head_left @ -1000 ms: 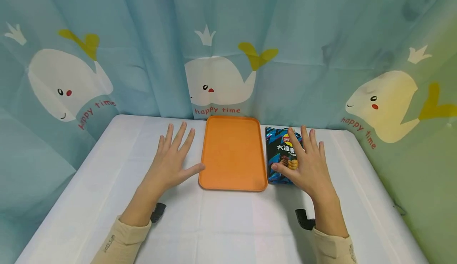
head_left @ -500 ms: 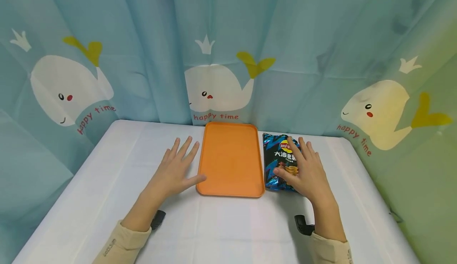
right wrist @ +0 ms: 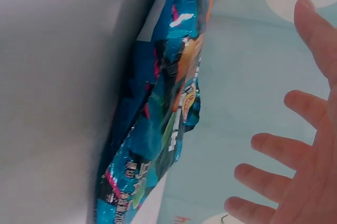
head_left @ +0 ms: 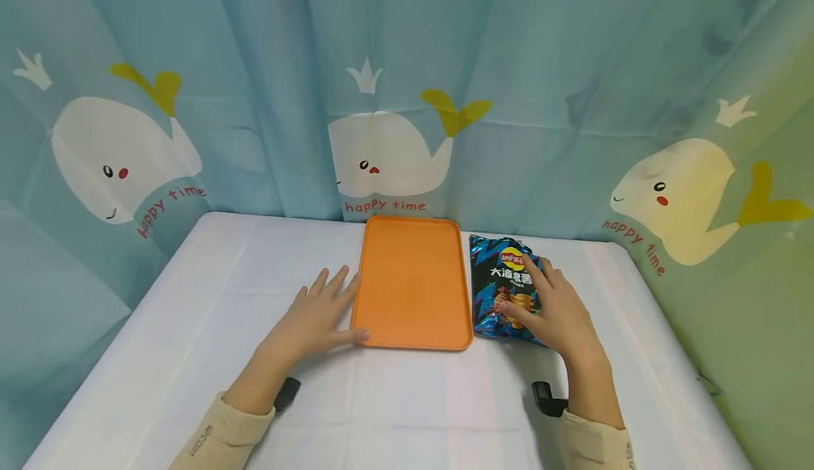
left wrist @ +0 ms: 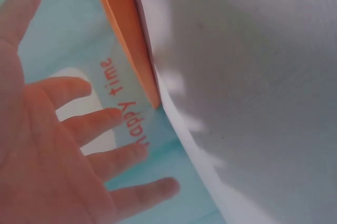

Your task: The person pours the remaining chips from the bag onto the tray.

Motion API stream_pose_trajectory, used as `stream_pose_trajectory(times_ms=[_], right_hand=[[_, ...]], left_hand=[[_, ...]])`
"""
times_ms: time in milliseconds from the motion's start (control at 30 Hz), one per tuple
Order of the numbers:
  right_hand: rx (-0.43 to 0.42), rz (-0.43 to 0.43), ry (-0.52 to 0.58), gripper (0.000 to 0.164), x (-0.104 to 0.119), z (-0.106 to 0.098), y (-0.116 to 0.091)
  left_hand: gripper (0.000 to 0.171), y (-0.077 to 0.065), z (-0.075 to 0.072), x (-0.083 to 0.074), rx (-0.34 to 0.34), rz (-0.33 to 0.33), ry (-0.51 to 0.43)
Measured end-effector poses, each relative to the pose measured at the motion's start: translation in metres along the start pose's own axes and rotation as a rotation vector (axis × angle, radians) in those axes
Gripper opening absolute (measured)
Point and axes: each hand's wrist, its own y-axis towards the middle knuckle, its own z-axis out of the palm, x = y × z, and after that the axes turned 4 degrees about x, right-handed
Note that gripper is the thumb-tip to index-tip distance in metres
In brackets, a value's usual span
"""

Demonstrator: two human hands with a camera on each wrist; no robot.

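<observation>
An orange tray (head_left: 413, 283) lies flat in the middle of the table in the head view. Right beside it lies a blue and black bag of potato chips (head_left: 505, 279), partly hidden by my right hand (head_left: 559, 314). That hand hovers above the bag with fingers spread; the right wrist view shows a gap between the fingers and the chip bag (right wrist: 158, 113). My left hand (head_left: 318, 318) is held at the tray's left side, fingers spread, its thumb over the near left corner. In the left wrist view the palm (left wrist: 47, 155) holds nothing and stands apart from the tray edge (left wrist: 126, 34).
A white cloth covers the table (head_left: 407, 406). Behind and around it hangs a blue-green curtain (head_left: 534, 102) printed with whales, close to the table's far edge. A black wrist mount (head_left: 548, 399) sits under the right wrist.
Both hands have come lower and nearer to the tray and the chip bag. The right hand has shifted slightly rightward, showing more of the bag. Tray and bag stay in place; the head view tilted slightly.
</observation>
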Motion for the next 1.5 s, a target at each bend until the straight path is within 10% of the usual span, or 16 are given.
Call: stream_pose_trajectory(times_ms=[667,1100,1500], right_hand=[[0.117,0.141,0.035,0.093,-0.025,0.015,0.008],[0.267,0.338,0.049,0.101,-0.034,0.017,0.009],[0.221,0.444,0.091,0.097,-0.037,0.019,0.009]], left_hand=[[0.099,-0.003,0.007,-0.004,0.172,-0.122,-0.018],[0.095,-0.001,0.009,-0.005,0.194,-0.146,-0.010],[0.094,-0.002,0.006,-0.008,0.187,-0.139,-0.011]])
